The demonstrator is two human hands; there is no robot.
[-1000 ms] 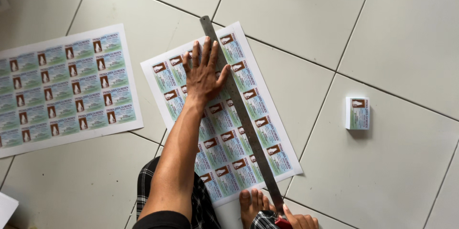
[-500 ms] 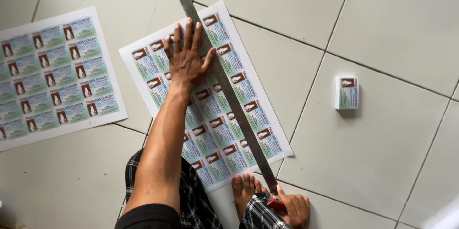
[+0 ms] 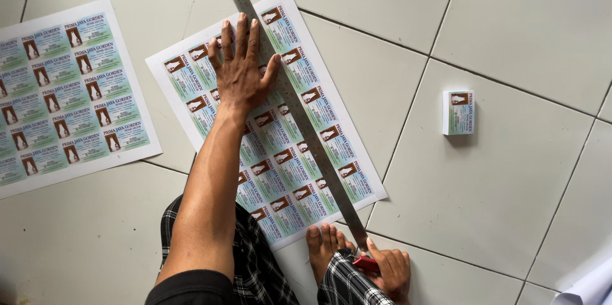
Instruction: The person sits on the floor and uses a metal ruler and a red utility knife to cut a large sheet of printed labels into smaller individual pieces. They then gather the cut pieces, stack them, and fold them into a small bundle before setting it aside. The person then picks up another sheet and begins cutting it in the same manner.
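Since a moment ago the view has slid a little, so the printed sheet (image 3: 280,133) and the steel ruler (image 3: 294,114) now sit slightly left of where they showed, while the left hand (image 3: 241,72) has kept its place flat on the upper part of the ruler. That hand lies palm down with its fingers spread wide and straight, gripping nothing, pressing across both the ruler and the sheet beneath it; the thumb points toward the right-hand column of cards. Its bare forearm runs down toward the lower left of the view. The ruler lies diagonally across the sheet, from beyond the top edge down past the bottom right corner, dividing the rightmost column of small cards from the rest. The right hand (image 3: 387,270) is low at the bottom edge, just past the lower end of the ruler, curled closed around a red-handled cutter (image 3: 365,263) whose tip meets the ruler's end. A bare foot (image 3: 322,247) rests on the floor beside that hand, touching the bottom edge of the sheet, with checked cloth (image 3: 255,273) over the legs. The sheet lies on the pale tiled floor (image 3: 510,171). A second printed sheet (image 3: 67,94) lies apart to the left, uncut. A small stack of cut cards (image 3: 459,112) sits well apart to the right.
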